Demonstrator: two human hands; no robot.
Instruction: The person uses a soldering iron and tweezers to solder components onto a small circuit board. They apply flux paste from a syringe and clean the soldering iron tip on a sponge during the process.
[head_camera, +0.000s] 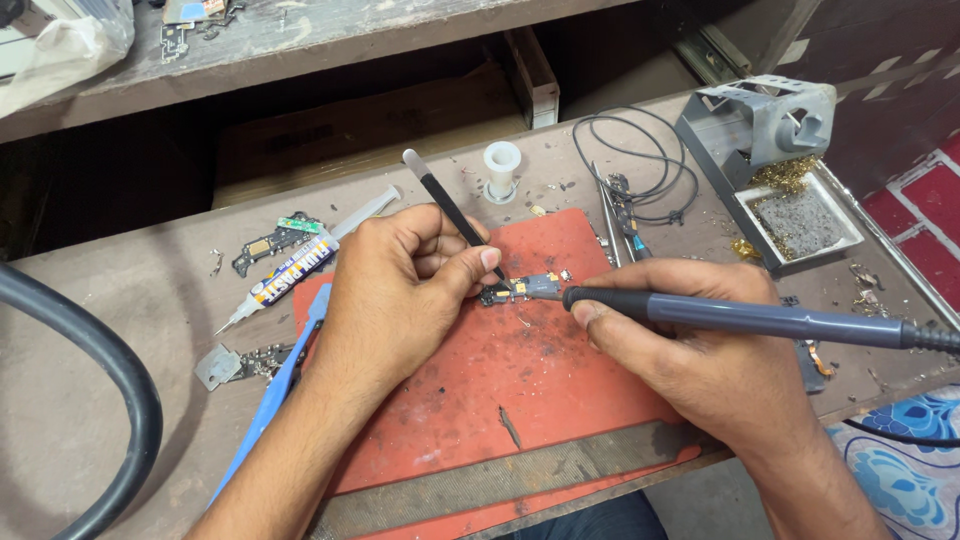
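Two hands work over my worn counter (120, 300), above a red repair mat (500, 370). My right hand (690, 350) is wrapped around a grey soldering iron (740, 318), tip on a small circuit board (525, 288) lying at the mat's upper middle. My left hand (400, 290) is pinching black tweezers (455, 215), their points touching that board's left end.
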